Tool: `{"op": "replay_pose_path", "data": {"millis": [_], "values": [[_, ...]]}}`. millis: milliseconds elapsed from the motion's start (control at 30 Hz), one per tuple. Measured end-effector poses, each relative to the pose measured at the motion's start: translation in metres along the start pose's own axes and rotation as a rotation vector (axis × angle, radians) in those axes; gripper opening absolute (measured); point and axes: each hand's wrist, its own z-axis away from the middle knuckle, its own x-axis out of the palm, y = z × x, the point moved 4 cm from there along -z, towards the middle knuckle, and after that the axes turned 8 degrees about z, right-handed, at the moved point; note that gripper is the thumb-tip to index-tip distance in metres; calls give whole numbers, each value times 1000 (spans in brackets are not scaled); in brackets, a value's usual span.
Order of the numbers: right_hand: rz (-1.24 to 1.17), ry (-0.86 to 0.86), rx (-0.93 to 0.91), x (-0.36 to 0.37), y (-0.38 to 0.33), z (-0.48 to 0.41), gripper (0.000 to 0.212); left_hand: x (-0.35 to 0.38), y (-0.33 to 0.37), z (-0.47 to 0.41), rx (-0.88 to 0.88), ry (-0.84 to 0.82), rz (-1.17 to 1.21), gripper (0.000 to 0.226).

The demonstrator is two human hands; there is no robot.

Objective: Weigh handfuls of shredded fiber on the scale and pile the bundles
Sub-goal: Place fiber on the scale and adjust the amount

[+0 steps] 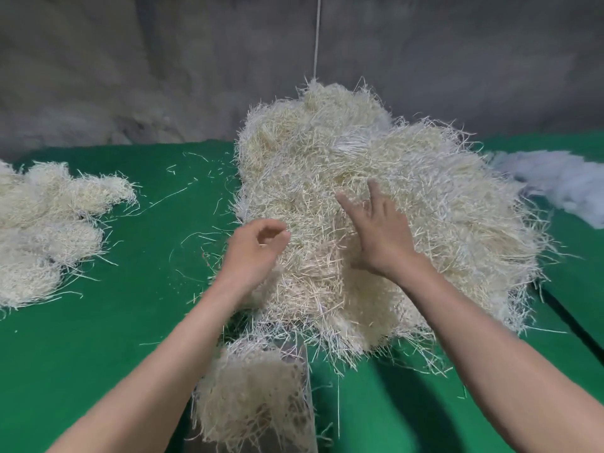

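The left hand (258,246) and right hand (382,237) are bare. The left forearm (157,364) and right forearm (490,338) are likewise uncovered along their whole visible length, wrist to frame edge.

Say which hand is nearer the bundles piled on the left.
Left. The left hand is at the big heap's left flank, toward the bundles; the right hand is farther right, over the heap.

Wiry matt fiber (376,178); green felt cloth (98,354)
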Motion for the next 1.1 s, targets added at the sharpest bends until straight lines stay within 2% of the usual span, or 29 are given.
{"op": "replay_pose_path", "data": {"millis": [33,100,167,233,367,467,533,600,667,733,767,833,900,933,1000,1100], "values": [[41,-6,-29,3,1,-6,117,9,5,-7,-1,-15,-26,22],[65,4,-71,5,3,-19,102,25,13,-19,-13,-36,-69,31],[45,44,-144,1,7,-32,64,39,21,-31,-19,-55,-95,43],[-103,191,-180,-20,16,-46,25,49,30,-41,-17,-73,-84,64],[-571,395,-133,-84,36,-75,8,60,57,-58,85,-39,-22,108],[-739,279,-172,-105,32,-92,12,79,76,-73,114,-54,-7,122],[-895,172,-197,-109,29,-99,17,93,84,-89,103,-1,85,109],[-1106,82,-213,-108,30,-104,31,95,87,-110,80,151,139,74],[-1273,130,-145,-103,41,-111,42,88,78,-130,-74,270,267,61],[-1328,259,-93,-96,51,-113,25,80,66,-144,-250,307,385,59],[-1321,262,-120,-90,51,-113,19,76,62,-147,-300,315,425,52],[-1190,107,-274,-72,36,-109,29,71,61,-152,-297,332,494,37],[-690,27,-408,-45,17,-106,37,68,66,-156,-276,354,593,47],[-451,83,-445,-33,12,-107,34,65,68,-158,-269,360,670,52],[-196,169,-409,-13,20,-113,17,55,70,-162,-268,370,778,53],[-7,95,-237,17,63,-123,34,35,63,-158,-278,389,770,39]]}}
